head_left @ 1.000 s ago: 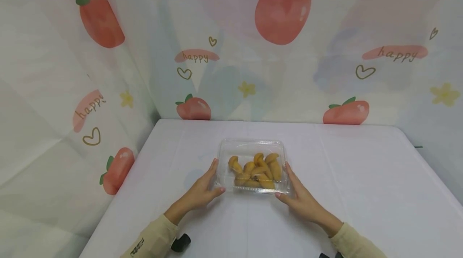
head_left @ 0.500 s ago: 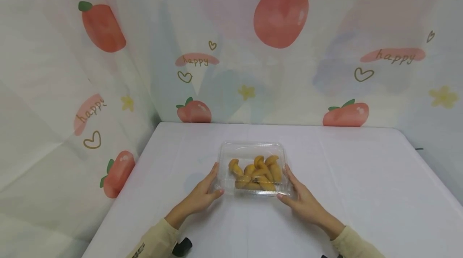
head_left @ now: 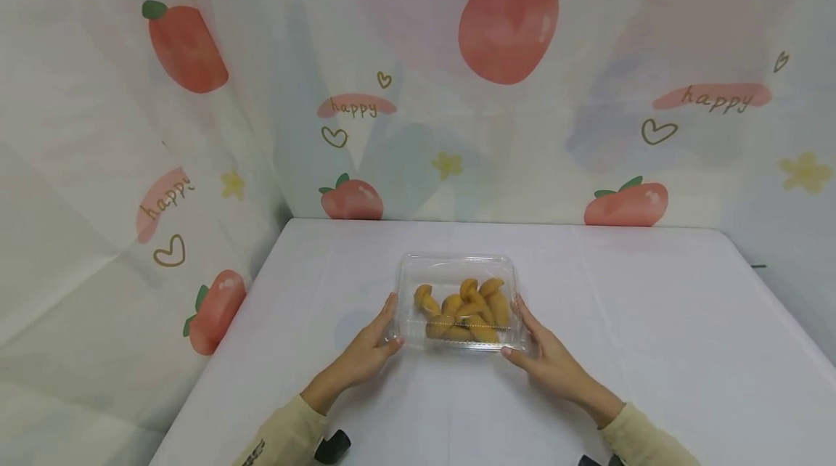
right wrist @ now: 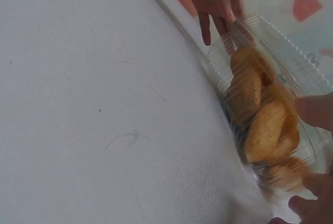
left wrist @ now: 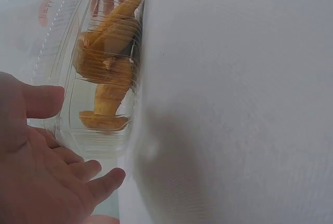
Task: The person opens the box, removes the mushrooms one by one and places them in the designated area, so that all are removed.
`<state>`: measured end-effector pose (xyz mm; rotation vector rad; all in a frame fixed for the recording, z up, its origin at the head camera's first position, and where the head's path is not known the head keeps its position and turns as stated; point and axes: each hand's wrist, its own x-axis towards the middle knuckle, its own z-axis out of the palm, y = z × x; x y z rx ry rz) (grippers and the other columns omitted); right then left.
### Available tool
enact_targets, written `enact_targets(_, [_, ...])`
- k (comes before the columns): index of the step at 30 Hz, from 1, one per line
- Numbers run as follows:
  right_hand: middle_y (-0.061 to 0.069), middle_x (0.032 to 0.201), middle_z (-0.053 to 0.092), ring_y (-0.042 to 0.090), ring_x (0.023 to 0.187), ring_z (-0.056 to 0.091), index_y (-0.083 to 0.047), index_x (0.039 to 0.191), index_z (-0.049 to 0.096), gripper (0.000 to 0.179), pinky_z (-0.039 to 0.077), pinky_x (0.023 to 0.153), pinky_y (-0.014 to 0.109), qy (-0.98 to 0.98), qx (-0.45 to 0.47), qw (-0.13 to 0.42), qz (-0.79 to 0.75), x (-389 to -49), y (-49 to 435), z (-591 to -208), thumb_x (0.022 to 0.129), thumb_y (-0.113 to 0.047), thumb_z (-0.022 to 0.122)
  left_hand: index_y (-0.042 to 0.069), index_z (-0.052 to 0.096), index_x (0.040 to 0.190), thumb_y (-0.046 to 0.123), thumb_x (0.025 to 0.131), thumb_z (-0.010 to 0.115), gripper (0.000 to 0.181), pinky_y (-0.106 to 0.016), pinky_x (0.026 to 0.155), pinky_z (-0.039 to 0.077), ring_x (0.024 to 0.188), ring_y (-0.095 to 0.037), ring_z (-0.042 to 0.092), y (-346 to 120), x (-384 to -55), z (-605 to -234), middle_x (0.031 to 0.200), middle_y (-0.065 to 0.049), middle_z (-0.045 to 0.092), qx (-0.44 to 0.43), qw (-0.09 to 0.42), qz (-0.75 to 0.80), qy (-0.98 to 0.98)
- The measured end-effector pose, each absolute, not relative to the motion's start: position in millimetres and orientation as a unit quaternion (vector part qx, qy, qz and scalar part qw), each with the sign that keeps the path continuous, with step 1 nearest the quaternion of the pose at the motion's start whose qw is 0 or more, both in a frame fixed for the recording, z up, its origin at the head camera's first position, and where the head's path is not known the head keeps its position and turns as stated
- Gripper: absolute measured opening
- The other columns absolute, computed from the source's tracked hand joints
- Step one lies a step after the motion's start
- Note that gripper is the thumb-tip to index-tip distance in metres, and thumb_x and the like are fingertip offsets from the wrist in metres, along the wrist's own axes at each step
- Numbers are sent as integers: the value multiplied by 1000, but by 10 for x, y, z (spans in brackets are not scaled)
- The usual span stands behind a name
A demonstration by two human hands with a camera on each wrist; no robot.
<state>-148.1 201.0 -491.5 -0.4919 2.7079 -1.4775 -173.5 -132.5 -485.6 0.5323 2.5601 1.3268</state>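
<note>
Gripped between thumb and fingers at its left and right sides by the left hand [head_left: 362, 356] and the right hand [head_left: 551, 361], a clear plastic container [head_left: 457, 258] is held near the middle of the white table [head_left: 653, 306]. Yellow-brown mushrooms [head_left: 466, 311] are enclosed, gathered toward its near side. Beyond the far edge, a fruit-printed backdrop [head_left: 509, 30] is seen.

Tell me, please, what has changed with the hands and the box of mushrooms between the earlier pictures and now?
Nothing visibly changed; only the head view shifted slightly. The left hand and right hand stay at the sides of the clear box, with the mushrooms inside.
</note>
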Motion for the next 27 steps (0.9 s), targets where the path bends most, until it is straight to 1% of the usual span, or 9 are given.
enact_targets(9, [33,162,24,56,148,23,1,161,15,91,29,115,69,868,-153,16,-473,-1476,2001,-4885,94,-25,70,2,9,162,7,102,51,73,-56,126,15,157,-38,10,-1312,-1721,-4859,170,-18,6,178,104,465,861])
enact_targets(13, [33,162,24,56,148,22,1,161,14,91,28,115,70,868,-149,20,-473,-1481,1994,-4888,94,-26,69,3,9,162,8,103,50,72,-56,127,15,157,-38,9,-1315,-1719,-4853,170,-17,7,174,105,467,861])
enact_targets(22, [32,164,18,56,148,22,0,161,13,90,28,114,70,872,-147,22,-466,-1497,2001,-4921,95,-28,68,4,19,161,7,101,53,70,-61,126,12,157,-41,9,-1329,-1719,-4876,170,-15,13,166,89,471,862])
enact_targets(27, [32,164,17,57,148,21,-1,162,13,90,27,115,71,872,-144,23,-467,-1495,1999,-4922,95,-29,68,6,21,161,8,101,55,70,-65,125,12,157,-43,8,-1336,-1732,-4887,170,-15,14,162,90,471,862])
